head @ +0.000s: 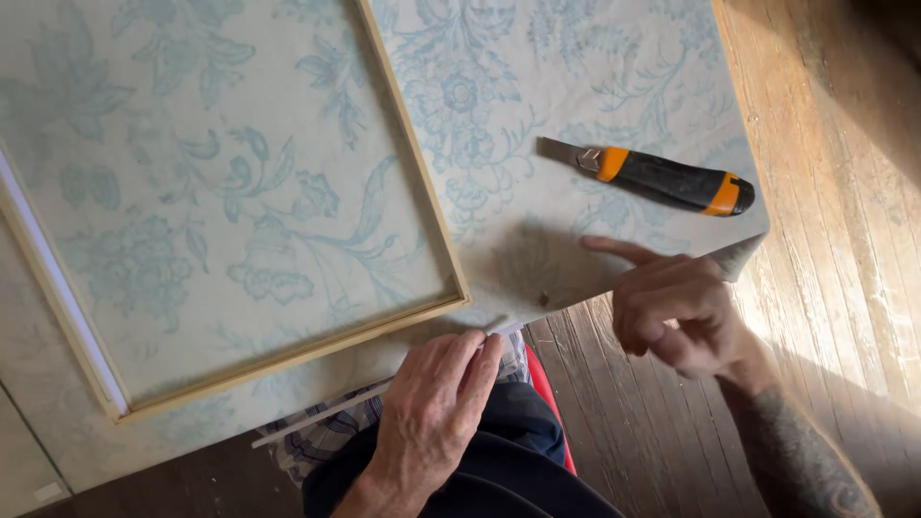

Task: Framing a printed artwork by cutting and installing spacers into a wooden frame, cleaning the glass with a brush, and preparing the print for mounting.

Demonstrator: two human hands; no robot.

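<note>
Head view: left hand (436, 398) pinches a thin white strip (326, 414) at the desk (537, 273) edge, six o'clock of the wooden frame (414, 187); right hand (676, 312) loosely curled, empty; utility knife (662, 179) at its twelve o'clock.

The left hand (432, 408) lies at 6 o'clock on the table (537, 86) edge, its fingers (475, 350) pressing a thin white strip (326, 414). The right hand (676, 312) hovers at 4 o'clock, its index finger stretched toward 9 o'clock. A knife (652, 177) lies at 2 o'clock. A wooden frame (422, 197) fills the 10 o'clock area.
</note>
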